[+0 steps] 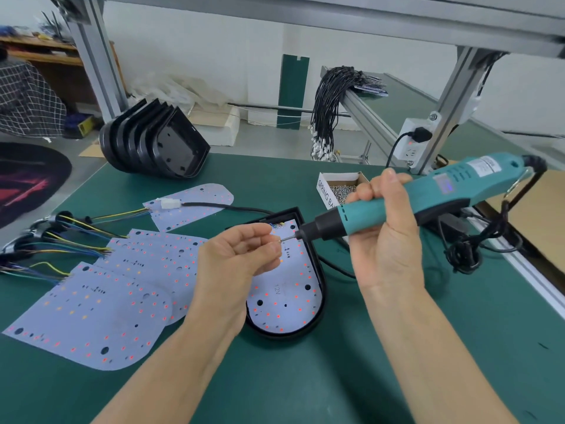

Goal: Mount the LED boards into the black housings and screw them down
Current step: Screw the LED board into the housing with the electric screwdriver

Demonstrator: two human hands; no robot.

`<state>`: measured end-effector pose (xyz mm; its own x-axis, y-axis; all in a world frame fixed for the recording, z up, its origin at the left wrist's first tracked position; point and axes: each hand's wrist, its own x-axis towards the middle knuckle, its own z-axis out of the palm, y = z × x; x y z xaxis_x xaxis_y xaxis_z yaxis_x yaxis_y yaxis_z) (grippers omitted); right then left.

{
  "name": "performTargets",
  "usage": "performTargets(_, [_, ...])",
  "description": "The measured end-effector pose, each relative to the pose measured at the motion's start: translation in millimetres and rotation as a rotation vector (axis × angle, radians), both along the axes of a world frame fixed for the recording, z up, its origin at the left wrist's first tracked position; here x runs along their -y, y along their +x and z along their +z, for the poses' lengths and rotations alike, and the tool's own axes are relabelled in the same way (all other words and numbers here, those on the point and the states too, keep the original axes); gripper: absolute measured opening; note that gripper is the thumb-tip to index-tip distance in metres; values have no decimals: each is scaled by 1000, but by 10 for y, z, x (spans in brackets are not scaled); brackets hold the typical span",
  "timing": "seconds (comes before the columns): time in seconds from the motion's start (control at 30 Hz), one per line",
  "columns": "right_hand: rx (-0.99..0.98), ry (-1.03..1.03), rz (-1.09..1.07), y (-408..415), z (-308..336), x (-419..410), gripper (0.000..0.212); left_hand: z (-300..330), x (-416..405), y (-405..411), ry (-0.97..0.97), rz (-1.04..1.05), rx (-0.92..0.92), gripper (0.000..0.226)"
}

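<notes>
Sitting near on the green desk [397, 377]: LED board [284, 298] inside black housing [321, 289]. Left hand [241, 258] pinching a tiny screw [282, 239] onto the bit. Right hand [382, 228] gripping the teal screwdriver [428, 197]. Best keeping the screw straight over its hole. Farther back: screw box [339, 188], spare housings [156, 142].

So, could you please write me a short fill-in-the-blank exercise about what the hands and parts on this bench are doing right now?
1. The right hand grips a teal electric ____.
2. The left hand pinches a small ____ at the bit tip.
3. One LED board already lies inside a black ____.
4. The empty housings stand stacked at the mat's far ____ corner.

Missing words: screwdriver; screw; housing; left
</notes>
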<state>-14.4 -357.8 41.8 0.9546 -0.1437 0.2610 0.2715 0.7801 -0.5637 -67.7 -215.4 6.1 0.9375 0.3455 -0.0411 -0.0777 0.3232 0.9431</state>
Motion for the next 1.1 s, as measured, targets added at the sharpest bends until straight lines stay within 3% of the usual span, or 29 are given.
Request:
performTargets(0.4, [3,-19,25,-12,-5,62,18,-32,-106,-85,17,38,-45,33])
performTargets(0.47, [-7,-39,43,-20,-32,76,19,-82,-232,-92,231,177,-128,23])
performTargets(0.53, [-13,-53,71,-36,-69,95,20,-123,-380,-124,708,229,-301,16])
performTargets(0.6, [-18,-79,98,-56,-117,115,21,-160,-427,-171,1124,94,-505,44])
performTargets(0.67, [-29,-124,119,-80,-162,133,21,-155,-351,-168,1284,-3,-588,61])
performTargets(1.1, [-87,-261,160,-101,-363,261,22,-282,-164,82,1003,25,-444,44])
